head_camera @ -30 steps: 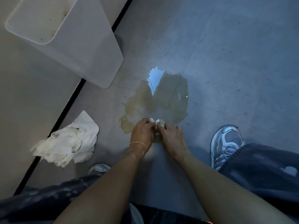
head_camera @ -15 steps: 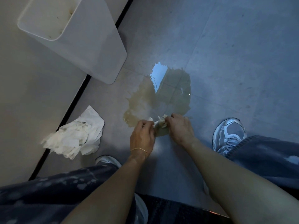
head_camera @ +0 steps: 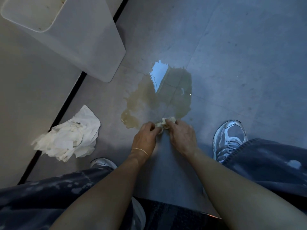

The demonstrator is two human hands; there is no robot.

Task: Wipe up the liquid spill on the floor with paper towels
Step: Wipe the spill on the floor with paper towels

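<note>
Grey floor [head_camera: 240, 55] holds the brownish spill [head_camera: 149, 103] just beyond your fingers [head_camera: 148, 126], where left hand [head_camera: 145, 137] and right hand [head_camera: 181, 135] pinch a stained paper-towel wad [head_camera: 167, 122]; wiping seems barely begun, so push forward through it next.

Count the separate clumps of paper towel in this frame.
2. A crumpled white pile lies left of the spill; a small wad is pinched between the left hand and right hand at the spill's near edge. Sheets inside the bin may be hidden.
</note>
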